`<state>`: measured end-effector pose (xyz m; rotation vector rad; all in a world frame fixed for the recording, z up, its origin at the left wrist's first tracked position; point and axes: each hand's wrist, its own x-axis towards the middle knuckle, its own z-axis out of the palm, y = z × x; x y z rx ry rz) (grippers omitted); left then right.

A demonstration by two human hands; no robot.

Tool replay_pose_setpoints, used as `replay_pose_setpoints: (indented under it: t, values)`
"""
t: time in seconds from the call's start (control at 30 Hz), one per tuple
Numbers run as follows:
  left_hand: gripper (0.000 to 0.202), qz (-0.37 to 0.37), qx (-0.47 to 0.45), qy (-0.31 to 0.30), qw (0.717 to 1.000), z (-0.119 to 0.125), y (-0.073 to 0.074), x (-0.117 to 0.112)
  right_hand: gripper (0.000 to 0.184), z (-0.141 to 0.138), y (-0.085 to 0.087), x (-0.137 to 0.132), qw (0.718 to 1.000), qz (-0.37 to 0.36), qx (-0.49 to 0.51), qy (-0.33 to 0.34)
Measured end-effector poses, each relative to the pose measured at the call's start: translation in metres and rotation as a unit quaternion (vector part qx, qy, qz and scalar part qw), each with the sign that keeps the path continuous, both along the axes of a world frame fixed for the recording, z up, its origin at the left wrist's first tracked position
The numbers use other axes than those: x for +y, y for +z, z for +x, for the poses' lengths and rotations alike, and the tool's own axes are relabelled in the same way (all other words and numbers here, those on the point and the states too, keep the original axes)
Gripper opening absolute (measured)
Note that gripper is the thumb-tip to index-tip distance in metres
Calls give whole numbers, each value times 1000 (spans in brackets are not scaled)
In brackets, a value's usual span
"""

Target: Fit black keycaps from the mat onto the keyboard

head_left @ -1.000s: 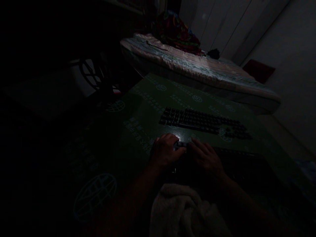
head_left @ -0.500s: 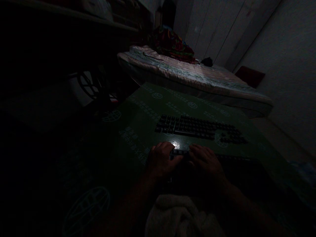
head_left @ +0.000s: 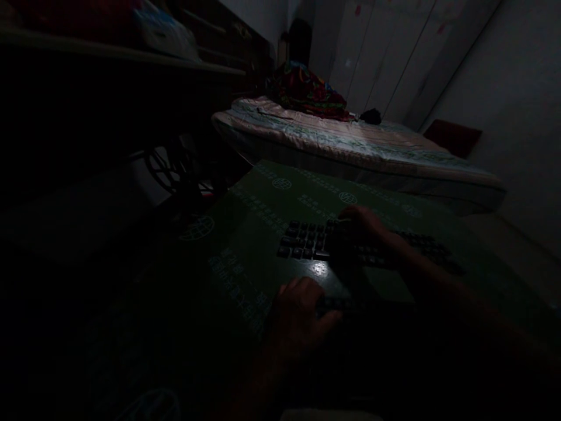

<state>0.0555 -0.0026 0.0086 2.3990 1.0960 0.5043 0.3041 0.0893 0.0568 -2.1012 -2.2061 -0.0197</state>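
A: Green mat (head_left: 263, 234) was noted under the keyboard (head_left: 307, 241); right hand (head_left: 363, 225) was laid on it, grip unreadable.
B: Left hand (head_left: 302, 316), nearer than the keyboard, was curled on a dark edge. Light pressure was judged best.

The green tabletop (head_left: 263, 234) lies bare across the centre left of the frame, open room for a hand. At centre right a black keyboard (head_left: 307, 241) blocks the way, with the right hand (head_left: 362, 225) resting on it. The left hand (head_left: 300, 316) sits at lower centre on a dark object too dim to identify. A bed (head_left: 350, 143) closes off the upper centre.
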Motion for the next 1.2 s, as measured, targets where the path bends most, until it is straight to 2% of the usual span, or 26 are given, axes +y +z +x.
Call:
replay_pose_setpoints:
  t: [0.13, 0.3, 0.57, 0.8, 0.9, 1.0, 1.07, 1.13, 1.2]
  values:
    - [25, -14, -15, 8, 1000, 0, -2, -2, 28, 2, -5, 33, 999, -46, -14, -1]
    - [23, -28, -39, 14, 999, -1, -5, -4, 25, 1, -9, 54, 994, -100, -40, -13]
    - [24, -26, -43, 12, 999, -1, -5, -6, 20, -8, -8, 59, 987, -142, -68, -12]
    - [25, -24, -32, 5, 999, -1, -2, -4, 22, -7, -14, 60, 988, -135, -73, 4]
    - [26, -12, -22, 0, 1000, 0, -2, -3, 20, -4, -6, 61, 991, -114, -64, 19]
    - [27, -9, -14, -3, 1000, 1, -1, -2, 20, -1, 13, 50, 995, -76, -47, 48]
    - [27, -8, -10, -2, 1000, 2, 0, -1, 20, -1, 24, 30, 995, -44, -23, 91]
    - [27, -8, -9, -2, 1000, 3, 2, 0, 18, -4, 25, -2, 986, 4, 24, 167]
    - [26, -3, -13, -3, 1000, 3, 3, 0, 19, -10, 13, -44, 967, 62, 77, 234]
